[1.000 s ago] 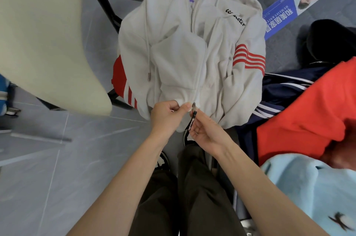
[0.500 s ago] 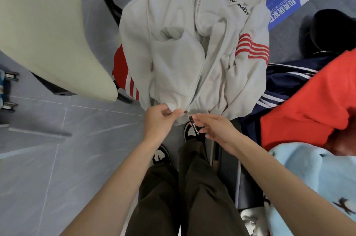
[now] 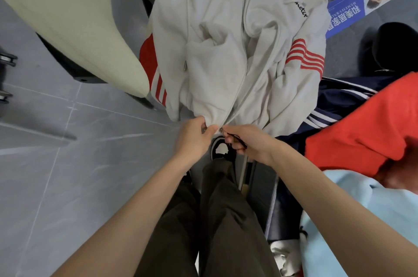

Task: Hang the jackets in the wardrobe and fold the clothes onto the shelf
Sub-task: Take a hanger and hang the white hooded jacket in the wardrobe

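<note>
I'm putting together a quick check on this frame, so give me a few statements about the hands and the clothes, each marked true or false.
1. The left hand pinches the white jacket at its hem, beside the zipper. True.
2. The right hand hangs empty. False: it grips the black zipper pull.
3. The jacket's sleeves carry blue bands. False: they carry red stripes.
4. A red garment lies to the right of the jacket. True.
</note>
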Demonstrator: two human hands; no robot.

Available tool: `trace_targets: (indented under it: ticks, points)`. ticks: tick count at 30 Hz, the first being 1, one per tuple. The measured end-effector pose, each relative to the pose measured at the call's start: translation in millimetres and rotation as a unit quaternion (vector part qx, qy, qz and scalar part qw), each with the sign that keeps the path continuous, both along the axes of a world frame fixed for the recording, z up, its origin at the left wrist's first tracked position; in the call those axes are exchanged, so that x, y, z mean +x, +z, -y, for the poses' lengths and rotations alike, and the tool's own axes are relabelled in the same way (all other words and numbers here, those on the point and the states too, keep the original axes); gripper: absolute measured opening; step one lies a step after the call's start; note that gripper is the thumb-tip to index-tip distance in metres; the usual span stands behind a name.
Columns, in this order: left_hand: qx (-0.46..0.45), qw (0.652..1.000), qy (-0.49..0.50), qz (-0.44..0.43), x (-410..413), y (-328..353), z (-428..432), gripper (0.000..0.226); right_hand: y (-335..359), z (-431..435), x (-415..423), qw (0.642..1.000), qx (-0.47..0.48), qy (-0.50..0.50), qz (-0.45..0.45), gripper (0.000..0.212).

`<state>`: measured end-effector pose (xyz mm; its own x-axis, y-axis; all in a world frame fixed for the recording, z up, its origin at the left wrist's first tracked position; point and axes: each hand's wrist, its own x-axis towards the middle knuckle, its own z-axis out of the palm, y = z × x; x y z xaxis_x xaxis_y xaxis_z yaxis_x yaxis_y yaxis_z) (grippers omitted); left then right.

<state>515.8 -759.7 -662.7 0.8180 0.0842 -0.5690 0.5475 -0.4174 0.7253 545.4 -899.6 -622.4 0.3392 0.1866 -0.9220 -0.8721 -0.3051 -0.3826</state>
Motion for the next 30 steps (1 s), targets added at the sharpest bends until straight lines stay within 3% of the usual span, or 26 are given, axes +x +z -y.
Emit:
trace_targets:
  ticks: [5,12,14,18,22,26,30]
  points:
    - [0.000,0.999,0.028,-0.039,-4.0,-1.9,0.2,0.027,-1.7,-9.2,-2.6,0.994,0.010,-0.095,-0.059,0.025]
    - [0.003,0.998,0.008,-0.063,-6.7,3.8,-7.4,0.027,0.1,-11.2,-10.6,0.989,0.034,-0.128,-0.073,0.026]
    - [0.010,0.998,-0.003,-0.062,-9.6,4.9,-9.0,0.027,0.9,-11.7,-13.0,0.994,0.023,-0.092,-0.046,0.026]
    - [-0.009,0.999,-0.010,-0.045,-18.7,6.9,-12.6,0.027,4.4,-7.6,-14.0,0.989,-0.067,0.097,0.085,0.029]
    - [-0.084,0.995,0.015,-0.053,-24.6,10.7,-10.1,0.029,5.2,-3.5,-12.7,0.994,-0.034,0.084,0.063,0.029]
    - [-0.077,0.996,-0.012,-0.036,-23.7,7.0,-4.3,0.029,2.6,3.5,-10.9,0.992,-0.038,0.098,0.065,0.027]
    - [-0.056,0.997,-0.013,-0.046,-22.6,2.0,-0.6,0.023,1.9,2.7,-14.9,1.000,-0.010,0.013,0.013,0.024]
